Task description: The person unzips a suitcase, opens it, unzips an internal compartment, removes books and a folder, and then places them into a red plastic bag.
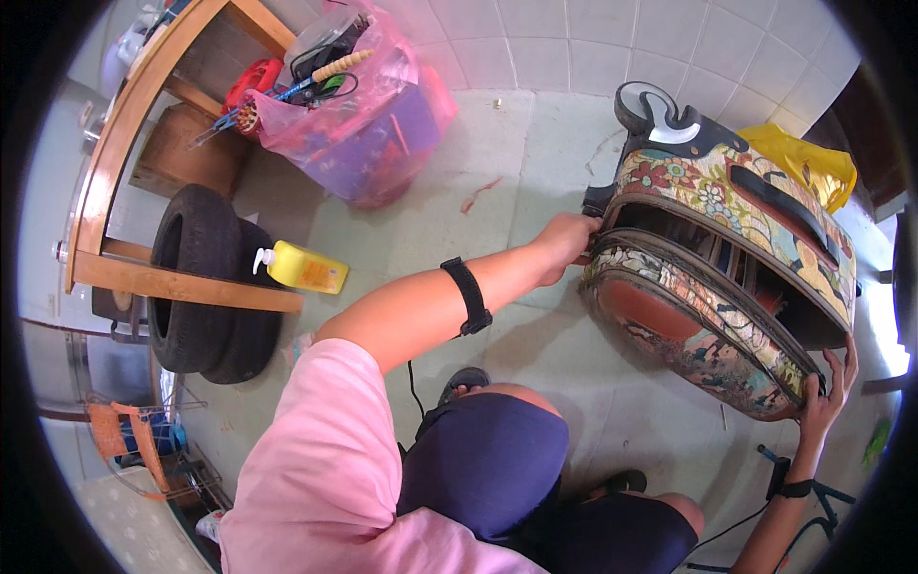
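In the head view a floral fabric suitcase [706, 183] with wheels lies on the floor at the right. Its front panel [649, 312], which has a brown patch, is unzipped and hangs partly away from the body, so a dark gap shows some unclear contents. My left hand [566, 247] grips the suitcase's edge at the gap's left end; its fingertips are partly hidden. At the opposite corner my right hand [828, 391] holds the panel's rim, with thumb and fingers around the edge.
Behind the suitcase is a yellow bag [807, 161]. Left of it stands a purple bin [380, 136] wrapped in pink plastic and filled with odds and ends. Two tyres [197, 280], a yellow pump bottle [305, 267] and a wooden frame [179, 280] occupy the left side.
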Action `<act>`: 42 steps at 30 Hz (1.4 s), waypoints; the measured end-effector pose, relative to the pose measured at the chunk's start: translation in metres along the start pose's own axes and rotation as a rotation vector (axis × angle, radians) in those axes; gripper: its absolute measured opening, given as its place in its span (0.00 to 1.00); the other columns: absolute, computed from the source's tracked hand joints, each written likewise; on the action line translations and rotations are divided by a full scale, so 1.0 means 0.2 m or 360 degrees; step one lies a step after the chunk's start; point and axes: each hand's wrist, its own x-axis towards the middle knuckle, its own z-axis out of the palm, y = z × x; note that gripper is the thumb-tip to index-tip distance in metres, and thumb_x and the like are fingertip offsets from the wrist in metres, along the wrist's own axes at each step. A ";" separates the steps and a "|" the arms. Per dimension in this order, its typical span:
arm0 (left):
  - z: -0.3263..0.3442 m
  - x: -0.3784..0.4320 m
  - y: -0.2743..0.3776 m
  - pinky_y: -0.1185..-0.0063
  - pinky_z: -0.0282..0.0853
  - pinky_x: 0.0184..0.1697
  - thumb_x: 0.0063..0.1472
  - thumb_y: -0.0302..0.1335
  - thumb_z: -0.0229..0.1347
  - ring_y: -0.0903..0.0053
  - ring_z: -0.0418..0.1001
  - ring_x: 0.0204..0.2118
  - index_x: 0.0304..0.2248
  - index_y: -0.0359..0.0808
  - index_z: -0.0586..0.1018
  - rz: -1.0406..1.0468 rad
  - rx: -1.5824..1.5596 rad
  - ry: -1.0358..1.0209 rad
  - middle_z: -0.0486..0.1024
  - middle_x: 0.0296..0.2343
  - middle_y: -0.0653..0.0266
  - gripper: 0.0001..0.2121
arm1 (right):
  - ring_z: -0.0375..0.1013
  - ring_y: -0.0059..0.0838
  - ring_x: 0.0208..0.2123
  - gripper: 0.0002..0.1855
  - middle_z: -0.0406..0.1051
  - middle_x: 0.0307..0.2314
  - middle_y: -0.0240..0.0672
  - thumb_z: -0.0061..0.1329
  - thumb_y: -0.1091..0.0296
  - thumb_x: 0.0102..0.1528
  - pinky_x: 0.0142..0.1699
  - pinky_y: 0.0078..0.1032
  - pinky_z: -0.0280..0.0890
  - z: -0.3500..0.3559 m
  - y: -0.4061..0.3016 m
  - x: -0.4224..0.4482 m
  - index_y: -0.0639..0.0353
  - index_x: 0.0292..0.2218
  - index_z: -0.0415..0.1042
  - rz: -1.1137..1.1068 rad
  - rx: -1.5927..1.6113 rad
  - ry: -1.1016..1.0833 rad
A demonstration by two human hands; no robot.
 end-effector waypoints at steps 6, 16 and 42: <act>0.01 0.01 -0.06 0.73 0.69 0.41 0.60 0.23 0.44 0.76 0.70 0.37 0.36 0.31 0.75 0.0253 0.0095 0.0148 0.73 0.34 0.63 0.09 | 0.60 0.44 0.52 0.19 0.60 0.52 0.48 0.46 0.58 0.56 0.53 0.36 0.59 0.01 0.07 -0.06 0.65 0.41 0.70 -0.0047 -0.0012 0.0117; -0.06 0.07 -0.08 0.77 0.71 0.34 0.60 0.25 0.50 0.79 0.69 0.28 0.36 0.32 0.76 0.0194 0.0531 0.0069 0.73 0.29 0.65 0.08 | 0.62 0.43 0.51 0.16 0.64 0.47 0.47 0.47 0.61 0.55 0.55 0.36 0.55 0.00 0.04 -0.09 0.68 0.37 0.70 0.0052 0.0002 0.0160; -0.18 0.00 0.11 0.80 0.53 0.20 0.61 0.29 0.46 0.84 0.55 0.17 0.18 0.39 0.65 0.0199 0.0776 -0.0407 0.59 0.15 0.74 0.14 | 0.61 0.34 0.15 0.12 0.59 0.14 0.38 0.59 0.70 0.38 0.22 0.28 0.54 -0.01 -0.23 0.06 0.67 0.21 0.69 -0.0177 0.0251 0.0097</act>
